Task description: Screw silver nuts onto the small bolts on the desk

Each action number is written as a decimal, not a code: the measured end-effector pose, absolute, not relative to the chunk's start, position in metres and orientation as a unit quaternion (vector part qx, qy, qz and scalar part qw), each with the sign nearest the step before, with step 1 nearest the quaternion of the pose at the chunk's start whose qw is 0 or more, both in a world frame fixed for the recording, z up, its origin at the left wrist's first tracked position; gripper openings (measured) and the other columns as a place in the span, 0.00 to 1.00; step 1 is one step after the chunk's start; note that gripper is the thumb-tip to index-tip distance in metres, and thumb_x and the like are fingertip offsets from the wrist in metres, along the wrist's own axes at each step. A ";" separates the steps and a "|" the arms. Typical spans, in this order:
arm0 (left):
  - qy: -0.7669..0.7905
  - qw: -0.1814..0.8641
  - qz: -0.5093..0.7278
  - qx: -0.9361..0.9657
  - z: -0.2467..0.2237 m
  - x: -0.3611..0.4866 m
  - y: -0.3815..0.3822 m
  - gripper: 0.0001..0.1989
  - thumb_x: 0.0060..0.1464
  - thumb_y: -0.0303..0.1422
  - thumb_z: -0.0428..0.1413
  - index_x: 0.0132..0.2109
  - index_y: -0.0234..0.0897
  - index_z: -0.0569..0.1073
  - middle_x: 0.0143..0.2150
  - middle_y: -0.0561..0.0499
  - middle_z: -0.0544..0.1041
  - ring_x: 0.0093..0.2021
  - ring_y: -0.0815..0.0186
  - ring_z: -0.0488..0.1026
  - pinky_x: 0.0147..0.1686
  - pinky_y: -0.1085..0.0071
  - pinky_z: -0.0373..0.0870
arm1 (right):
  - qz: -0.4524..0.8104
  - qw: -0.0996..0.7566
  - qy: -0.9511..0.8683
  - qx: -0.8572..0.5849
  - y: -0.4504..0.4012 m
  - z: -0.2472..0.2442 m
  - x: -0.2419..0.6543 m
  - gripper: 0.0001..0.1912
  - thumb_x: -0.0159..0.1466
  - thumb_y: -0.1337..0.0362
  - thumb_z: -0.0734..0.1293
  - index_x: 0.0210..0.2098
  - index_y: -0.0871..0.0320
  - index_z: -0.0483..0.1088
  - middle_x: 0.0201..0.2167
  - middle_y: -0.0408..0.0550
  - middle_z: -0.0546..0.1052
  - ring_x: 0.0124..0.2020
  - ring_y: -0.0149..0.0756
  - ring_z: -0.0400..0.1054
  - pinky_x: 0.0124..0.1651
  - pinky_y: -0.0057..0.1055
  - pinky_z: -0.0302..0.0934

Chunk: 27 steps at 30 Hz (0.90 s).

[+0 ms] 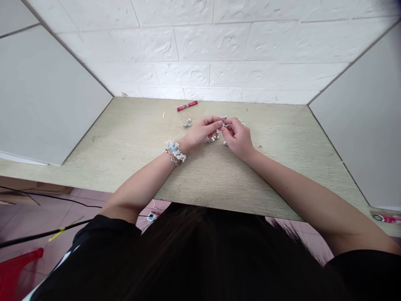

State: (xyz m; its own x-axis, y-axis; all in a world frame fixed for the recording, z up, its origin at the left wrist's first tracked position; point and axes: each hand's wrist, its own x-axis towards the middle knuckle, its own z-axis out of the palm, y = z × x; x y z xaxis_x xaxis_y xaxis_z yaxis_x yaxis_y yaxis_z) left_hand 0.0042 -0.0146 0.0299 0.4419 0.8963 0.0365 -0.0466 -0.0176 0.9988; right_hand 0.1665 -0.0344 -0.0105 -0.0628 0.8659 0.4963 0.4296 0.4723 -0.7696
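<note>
My left hand (pixel 205 127) and my right hand (pixel 238 136) meet above the tabletop, fingertips almost touching. Both are closed in a pinch on a small silver bolt (pixel 224 125), mostly covered by the fingers. Beneath and around the hands lie several more small silver metal parts, partly hidden, among them a piece (pixel 208 142) below my left fingers. To the left of my left hand rest another silver bolt (pixel 186 125) and a ring-shaped part like a nut (pixel 189 120). A light scrunchie (pixel 176 149) and a chain bracelet (pixel 171 158) circle my left wrist.
A red pen-like tube (pixel 187 105) lies near the white brick wall (pixel 194 44) at the back of the wooden table (pixel 125 138). Pale panels (pixel 46 92) stand at both sides. A red-labelled cylinder (pixel 387 218) lies at the far right. Crumbs are scattered left of the hands.
</note>
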 end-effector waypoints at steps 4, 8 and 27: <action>0.356 0.540 0.400 0.649 0.026 0.003 -0.014 0.09 0.58 0.33 0.61 0.44 0.34 0.79 0.31 0.53 0.76 0.27 0.75 0.67 0.31 0.74 0.64 | 0.226 0.508 -0.686 -0.469 -0.034 -0.010 0.167 0.14 0.66 0.49 0.65 0.36 0.54 0.65 0.20 0.36 0.66 0.20 0.27 0.56 0.27 0.30 0.53; 0.373 0.483 0.408 0.679 0.024 0.005 -0.017 0.11 0.57 0.34 0.61 0.46 0.36 0.81 0.31 0.53 0.77 0.30 0.73 0.69 0.34 0.74 0.65 | 0.258 0.512 -0.678 -0.460 -0.034 -0.009 0.167 0.14 0.67 0.49 0.63 0.36 0.53 0.63 0.21 0.36 0.66 0.19 0.27 0.57 0.26 0.30 0.55; 0.336 0.620 0.437 0.559 0.020 0.008 -0.015 0.13 0.48 0.31 0.69 0.42 0.33 0.79 0.39 0.51 0.80 0.38 0.72 0.73 0.41 0.74 0.70 | 0.283 0.511 -0.670 -0.457 -0.033 -0.010 0.168 0.09 0.67 0.54 0.63 0.37 0.53 0.63 0.23 0.36 0.69 0.17 0.26 0.60 0.25 0.30 0.59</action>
